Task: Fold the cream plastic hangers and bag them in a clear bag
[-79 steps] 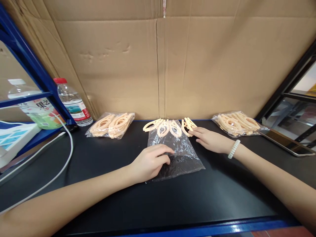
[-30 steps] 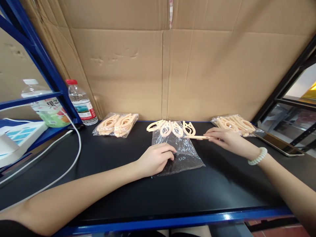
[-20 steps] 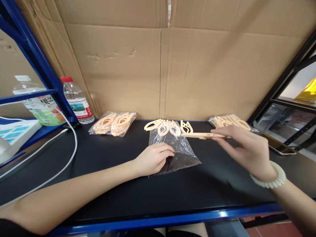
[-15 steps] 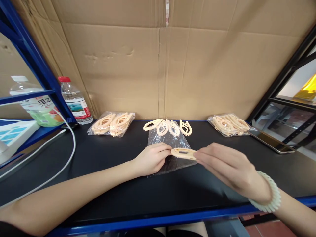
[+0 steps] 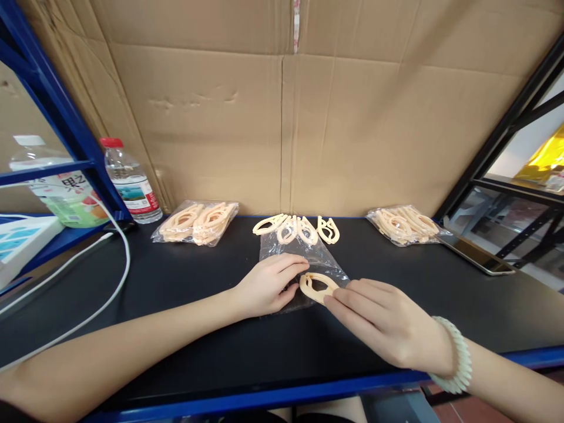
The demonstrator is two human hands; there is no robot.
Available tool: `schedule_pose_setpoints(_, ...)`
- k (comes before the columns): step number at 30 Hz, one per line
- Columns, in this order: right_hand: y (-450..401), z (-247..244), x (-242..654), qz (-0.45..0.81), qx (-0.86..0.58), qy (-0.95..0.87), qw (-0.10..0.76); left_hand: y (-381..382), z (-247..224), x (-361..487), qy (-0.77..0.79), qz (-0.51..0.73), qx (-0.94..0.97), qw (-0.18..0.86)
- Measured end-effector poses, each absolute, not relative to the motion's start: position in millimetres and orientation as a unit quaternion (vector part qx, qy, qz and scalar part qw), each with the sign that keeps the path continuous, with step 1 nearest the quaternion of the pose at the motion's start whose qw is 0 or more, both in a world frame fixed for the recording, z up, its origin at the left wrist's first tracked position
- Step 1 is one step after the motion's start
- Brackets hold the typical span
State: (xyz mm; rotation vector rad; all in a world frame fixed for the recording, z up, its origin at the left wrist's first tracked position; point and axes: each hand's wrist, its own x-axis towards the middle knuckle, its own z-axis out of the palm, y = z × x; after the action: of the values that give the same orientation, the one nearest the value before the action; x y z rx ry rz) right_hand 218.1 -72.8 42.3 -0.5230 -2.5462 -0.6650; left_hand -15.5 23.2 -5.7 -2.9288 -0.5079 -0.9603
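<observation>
My right hand pinches a beige folded plastic hanger by its right end, holding it tilted over the clear plastic bag. My left hand rests on the near left part of the bag. Its thumb and fingers are apart, close around the hanger's left end; whether they touch it I cannot tell. Two more folded hangers lie on or in the bag's far end. One hanger lies to their left, another to their right.
Filled bags of hangers lie at the back left and back right. A phone lies right, beside a black rack. On the left are a red-capped water bottle, a white cable and a blue frame. Cardboard stands behind.
My right hand has brought the hanger lower and slightly left, turning its flat face up toward me. My left hand's thumb and fingers have spread apart. The view has shifted slightly.
</observation>
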Motion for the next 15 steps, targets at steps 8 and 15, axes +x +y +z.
schedule_pose_setpoints(8, -44.0, 29.0, 194.1, -0.367, -0.216, -0.891, 0.16, 23.0, -6.1, -16.9, -0.156, -0.319, -0.935, 0.021)
schedule_pose_setpoints(15, -42.7, 20.5, 179.7, -0.39, -0.307, -0.864, 0.085, 22.8, -7.5, -17.0, -0.164, -0.315, -0.935, 0.021)
